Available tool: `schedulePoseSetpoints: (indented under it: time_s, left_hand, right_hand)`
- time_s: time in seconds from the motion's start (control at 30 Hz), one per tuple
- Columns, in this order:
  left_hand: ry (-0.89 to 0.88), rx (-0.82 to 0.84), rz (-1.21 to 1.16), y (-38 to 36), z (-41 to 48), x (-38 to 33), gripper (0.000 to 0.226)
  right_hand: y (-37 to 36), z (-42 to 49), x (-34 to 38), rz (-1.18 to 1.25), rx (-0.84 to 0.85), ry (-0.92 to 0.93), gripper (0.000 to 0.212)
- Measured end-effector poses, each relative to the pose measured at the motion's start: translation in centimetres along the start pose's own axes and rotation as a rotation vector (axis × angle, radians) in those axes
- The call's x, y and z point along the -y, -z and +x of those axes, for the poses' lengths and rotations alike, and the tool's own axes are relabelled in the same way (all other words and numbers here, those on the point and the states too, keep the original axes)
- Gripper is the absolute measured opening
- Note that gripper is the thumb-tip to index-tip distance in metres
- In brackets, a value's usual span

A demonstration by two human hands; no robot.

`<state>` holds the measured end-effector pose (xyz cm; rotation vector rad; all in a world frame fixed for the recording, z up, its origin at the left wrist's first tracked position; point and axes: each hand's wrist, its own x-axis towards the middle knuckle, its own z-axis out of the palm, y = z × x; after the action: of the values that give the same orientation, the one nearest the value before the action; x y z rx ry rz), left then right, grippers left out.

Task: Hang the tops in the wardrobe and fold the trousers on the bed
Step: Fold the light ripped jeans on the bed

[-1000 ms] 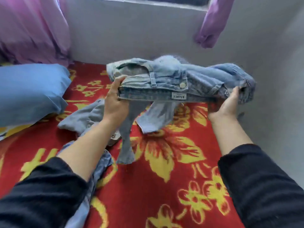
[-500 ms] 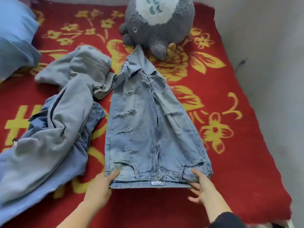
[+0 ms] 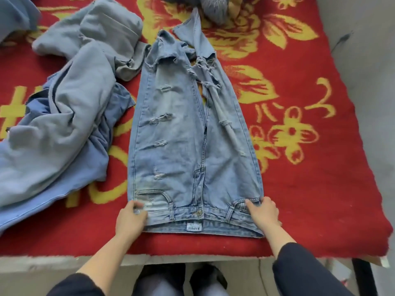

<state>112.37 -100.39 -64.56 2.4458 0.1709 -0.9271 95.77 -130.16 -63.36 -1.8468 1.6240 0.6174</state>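
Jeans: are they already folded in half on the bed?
No, the jeans lie spread at full length on the bed, with both hands at the waistband.

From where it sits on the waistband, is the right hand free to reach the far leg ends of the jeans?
Probably yes. The right hand rests on the jeans at the waistband, and nothing lies on the legs. The grey plush toy sits just beyond the hems.

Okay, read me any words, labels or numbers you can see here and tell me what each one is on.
White label inside the waistband of the ripped jeans: dark capital letters, too blurred to read for certain.
Metal waist button on the jeans: any stamping is too small to read.
Red blanket: yellow flower patterns only, no readable text.
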Motion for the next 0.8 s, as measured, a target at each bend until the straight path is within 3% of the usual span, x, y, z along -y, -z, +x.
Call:
schedulePoseSetpoints:
  time_s: [0.07, 0.23, 0.37, 0.43, 0.47, 0.53, 0.63, 0.73, 0.8]
  left_hand:
    - [-0.010, -0.028, 0.046, -0.3, -0.8, -0.3, 0.011]
    - [0.098, 0.064, 0.059, -1.0, -4.5, 1.3, 0.019]
    - [0.120, 0.338, 0.490, -3.4, -7.8, 3.6, 0.024]
    - [0.143, 0.407, 0.610, -3.8, -8.0, 3.5, 0.017]
    - [0.167, 0.406, 0.636, -3.9, -7.8, 3.2, 0.023]
    - [0.219, 0.353, 0.674, -3.8, -6.9, 1.7, 0.039]
    - [0.217, 0.165, 0.567, -3.1, -5.0, -1.8, 0.045]
    - [-0.019, -0.031, 0.455, -2.5, -2.2, -5.4, 0.048]
    - [-0.165, -0.054, 0.403, -2.1, 0.3, -7.8, 0.054]
  right_hand:
    - [0.0, 0.5, -1.0, -0.053, -0.026, 0.088, 0.011]
    - [2.2, -0.2, -4.2, -0.143, 0.001, 0.143, 0.014]
    - [2.6, -1.9, -7.1, -0.498, 0.243, 0.049, 0.034]
    - [2.7, -1.8, -7.5, -0.537, 0.280, 0.065, 0.038]
    - [2.8, -1.4, -7.3, -0.510, 0.267, 0.083, 0.041]
    - [3.1, -0.2, -5.9, -0.372, 0.182, 0.153, 0.040]
    - [3.8, 1.3, -1.9, -0.181, 0.047, 0.297, 0.025]
    - [3.9, 2.5, 2.7, -0.184, 0.000, 0.413, 0.024]
    - [3.7, 3.5, 6.2, -0.182, -0.018, 0.472, 0.019]
